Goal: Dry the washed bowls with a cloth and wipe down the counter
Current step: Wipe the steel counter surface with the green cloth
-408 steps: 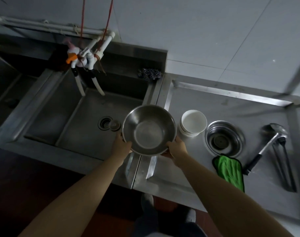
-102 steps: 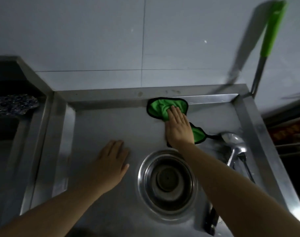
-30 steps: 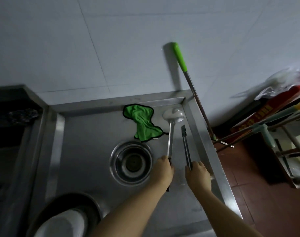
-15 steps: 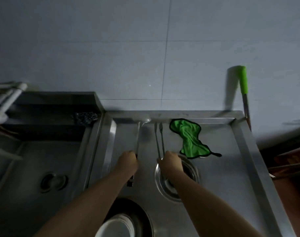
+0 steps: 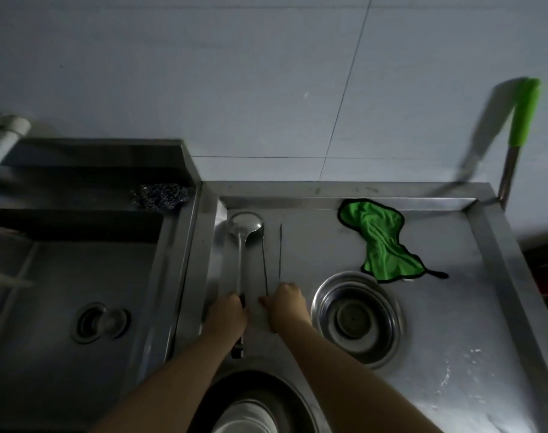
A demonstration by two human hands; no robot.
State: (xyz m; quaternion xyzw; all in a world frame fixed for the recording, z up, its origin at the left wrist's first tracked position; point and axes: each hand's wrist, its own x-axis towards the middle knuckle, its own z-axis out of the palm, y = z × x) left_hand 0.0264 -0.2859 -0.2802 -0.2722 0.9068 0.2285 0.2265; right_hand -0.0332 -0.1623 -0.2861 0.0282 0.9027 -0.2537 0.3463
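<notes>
Steel counter: left hand grips the ladle by the left rim; right hand clamps the tongs beside it. Green cloth lies crumpled near the back edge, open surface rightward

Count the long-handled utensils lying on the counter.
2: a ladle under the left hand, and tongs beside it under the right hand. Arms may hide others.

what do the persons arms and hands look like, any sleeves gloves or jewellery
Both forearms are bare as far as the picture shows, with no sleeve in view. The left hand and the right hand wear no gloves. No watch, bracelet or ring shows, though the light is dim and the fingers are partly hidden.
</notes>
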